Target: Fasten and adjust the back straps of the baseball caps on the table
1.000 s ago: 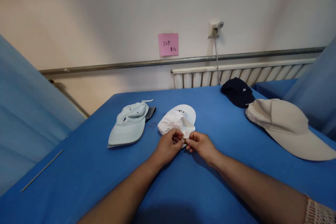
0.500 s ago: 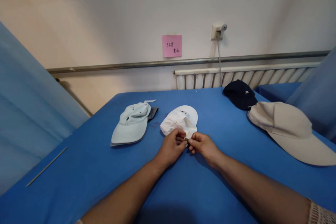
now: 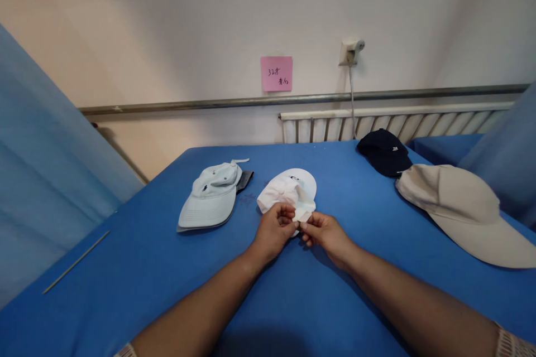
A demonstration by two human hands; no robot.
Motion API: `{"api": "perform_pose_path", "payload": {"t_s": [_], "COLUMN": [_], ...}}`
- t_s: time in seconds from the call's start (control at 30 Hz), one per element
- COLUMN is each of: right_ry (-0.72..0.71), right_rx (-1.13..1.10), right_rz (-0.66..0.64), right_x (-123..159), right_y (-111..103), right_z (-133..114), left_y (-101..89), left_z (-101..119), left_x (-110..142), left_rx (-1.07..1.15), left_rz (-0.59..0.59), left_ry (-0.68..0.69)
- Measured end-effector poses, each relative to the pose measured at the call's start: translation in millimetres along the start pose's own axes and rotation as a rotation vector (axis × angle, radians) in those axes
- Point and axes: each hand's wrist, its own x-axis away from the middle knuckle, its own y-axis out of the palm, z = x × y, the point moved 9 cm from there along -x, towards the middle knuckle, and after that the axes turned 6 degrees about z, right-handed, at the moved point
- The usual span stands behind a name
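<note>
A white cap [image 3: 280, 192] lies on the blue-covered table, its brim pointing toward the wall and its back strap toward me. My left hand [image 3: 274, 230] pinches the near end of the strap from the left. From the right, my right hand [image 3: 324, 232] pinches the same strap, thumb and forefinger close to the left fingertips. The small buckle between them is mostly hidden by the fingers. Left of the hands sits a pale blue cap [image 3: 213, 192], with a dark grey strap or cap part [image 3: 245, 179] showing from under it.
On the right lie a navy cap [image 3: 383, 150] and a large beige cap [image 3: 460, 201], touching or nearly so. A thin stick [image 3: 76, 262] rests near the left edge of the blue table [image 3: 167, 295]. Blue curtains [image 3: 54, 139] hang at the side; a radiator [image 3: 335, 128] stands behind.
Both hands stay at the strap with only slight finger movement. The brass-coloured buckle that showed between the fingertips is now mostly covered. The view has shifted slightly.
</note>
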Motion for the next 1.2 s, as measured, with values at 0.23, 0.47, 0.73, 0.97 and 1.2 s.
{"api": "perform_pose_path", "payload": {"t_s": [0.23,0.47,0.73,0.97,1.2], "right_ry": [0.061,0.104,0.021,-0.138,-0.497], "right_rx": [-0.14,-0.369,-0.293,0.005,0.586], "right_rz": [-0.007,0.135,0.228,0.579,0.463], "right_x": [1.4,-9.1,-16.6,-20.8,-22.3], "right_y": [-1.2,-25.2,-45.2,-89.2,-70.3], "right_z": [3.3,3.8,2.4,-13.3,-42.8], "left_y": [5.9,12.2,3.3,-42.2,-44.4], "left_z": [13.1,30.4,43.0,53.5,42.3], "left_x": [6.0,15.0,15.4,-7.7,-14.7], "left_rx": [-0.196,-0.46,-0.495,-0.751,-0.831], "left_rz": [-0.058,-0.125,-0.104,0.193,0.232], "left_ry": [0.182,0.416,0.482,0.441,0.495]}}
